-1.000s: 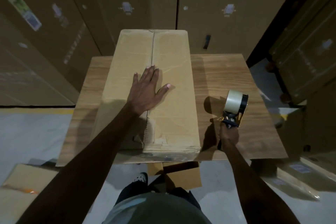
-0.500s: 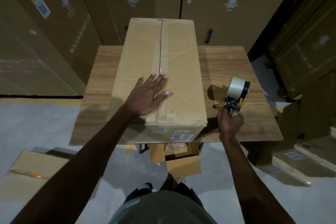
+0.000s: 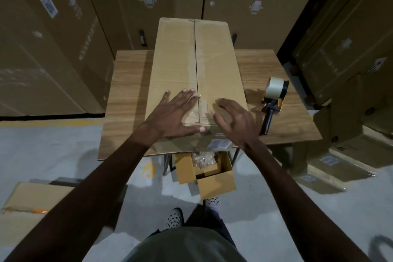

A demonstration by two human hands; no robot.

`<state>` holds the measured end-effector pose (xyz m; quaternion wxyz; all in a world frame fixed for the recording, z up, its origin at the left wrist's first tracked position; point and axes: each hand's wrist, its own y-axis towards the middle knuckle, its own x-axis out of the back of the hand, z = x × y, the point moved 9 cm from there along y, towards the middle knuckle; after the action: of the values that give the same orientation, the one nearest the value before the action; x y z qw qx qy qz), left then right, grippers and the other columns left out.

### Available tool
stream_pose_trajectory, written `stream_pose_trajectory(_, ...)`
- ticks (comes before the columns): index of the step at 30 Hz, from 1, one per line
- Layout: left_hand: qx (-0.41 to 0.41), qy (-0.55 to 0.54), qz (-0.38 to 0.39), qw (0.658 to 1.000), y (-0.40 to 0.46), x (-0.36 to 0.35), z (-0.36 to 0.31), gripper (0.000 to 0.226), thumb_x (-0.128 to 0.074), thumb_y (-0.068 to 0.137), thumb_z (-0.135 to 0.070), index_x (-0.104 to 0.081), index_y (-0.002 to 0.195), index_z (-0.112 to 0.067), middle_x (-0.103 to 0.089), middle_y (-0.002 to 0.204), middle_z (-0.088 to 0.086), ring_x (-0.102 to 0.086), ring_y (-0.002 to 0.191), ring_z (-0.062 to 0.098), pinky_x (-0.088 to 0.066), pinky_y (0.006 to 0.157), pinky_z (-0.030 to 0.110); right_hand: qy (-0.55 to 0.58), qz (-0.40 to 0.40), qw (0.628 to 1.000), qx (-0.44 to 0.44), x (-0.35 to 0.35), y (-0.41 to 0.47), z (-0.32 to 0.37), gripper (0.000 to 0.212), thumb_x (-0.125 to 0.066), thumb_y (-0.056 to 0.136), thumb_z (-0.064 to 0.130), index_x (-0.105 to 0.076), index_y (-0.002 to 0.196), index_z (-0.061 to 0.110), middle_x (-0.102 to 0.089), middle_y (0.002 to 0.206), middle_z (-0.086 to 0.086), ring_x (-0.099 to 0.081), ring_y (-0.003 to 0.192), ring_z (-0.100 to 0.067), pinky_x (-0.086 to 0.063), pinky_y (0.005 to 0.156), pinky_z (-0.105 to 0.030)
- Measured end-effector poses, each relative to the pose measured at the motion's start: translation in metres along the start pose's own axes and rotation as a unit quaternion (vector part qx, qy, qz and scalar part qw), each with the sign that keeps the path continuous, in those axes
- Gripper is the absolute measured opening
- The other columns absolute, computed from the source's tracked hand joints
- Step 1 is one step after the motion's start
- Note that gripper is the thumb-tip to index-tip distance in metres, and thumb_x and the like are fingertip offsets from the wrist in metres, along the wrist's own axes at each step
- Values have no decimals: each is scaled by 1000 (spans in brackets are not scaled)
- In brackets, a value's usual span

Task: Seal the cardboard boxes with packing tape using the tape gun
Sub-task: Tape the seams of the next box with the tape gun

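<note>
One long cardboard box point(image 3: 197, 74) on one wooden table point(image 3: 276, 125), lying lengthwise away from the person, far end overhanging the table's back edge. One tape gun point(image 3: 274, 100) with a clear tape roll on it, lying on the table right of the box, handle pointing toward the near edge. Two hands, both over the near end of the box top.

Left hand point(image 3: 176, 112): flat, fingers spread, palm down on the left flap, fingertips reaching the centre seam, thumb along the near edge. Right hand point(image 3: 234, 117): on the right flap just beside the seam, fingers loosely bent, blurred; holds nothing. Cannot tell how firmly it presses.

Tape gun is just beside the right hand, apart from it, gripped by neither hand. Centre seam of the box top shows a strip of tape along it, wrinkled near the hands.

Around: one small open carton point(image 3: 204, 172) on the floor under the table's near edge, with clear wrapped stuff inside. One flattened cardboard piece point(image 3: 32, 200) on the floor at lower left. Tall stacked brown cartons point(image 3: 63, 49) behind and left, more at right point(image 3: 348, 49). Person's feet visible below the open carton.
</note>
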<state>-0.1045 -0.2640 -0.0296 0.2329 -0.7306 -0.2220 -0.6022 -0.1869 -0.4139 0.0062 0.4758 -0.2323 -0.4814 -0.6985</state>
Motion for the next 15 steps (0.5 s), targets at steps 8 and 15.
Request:
stream_pose_trajectory(8,-19,56,19,998,3,-7,-2,109,-46,86,-77,5,161,-15,14,168,4,11,155,19,6,122,53,-173,-41,982,68,-27,-18,13,73,-43,98,67,-63,128,4,-64,133,-14,-58,124,-25,-42,108,-48)
stream_pose_trajectory(15,-17,67,20,997,7,-10,0,112,-51,84,-75,4,161,-15,13,168,5,10,155,20,6,122,54,-212,-18,961,176,-37,-16,12,74,-44,100,63,-60,133,-1,-60,137,-21,-59,125,-34,-48,103,-49)
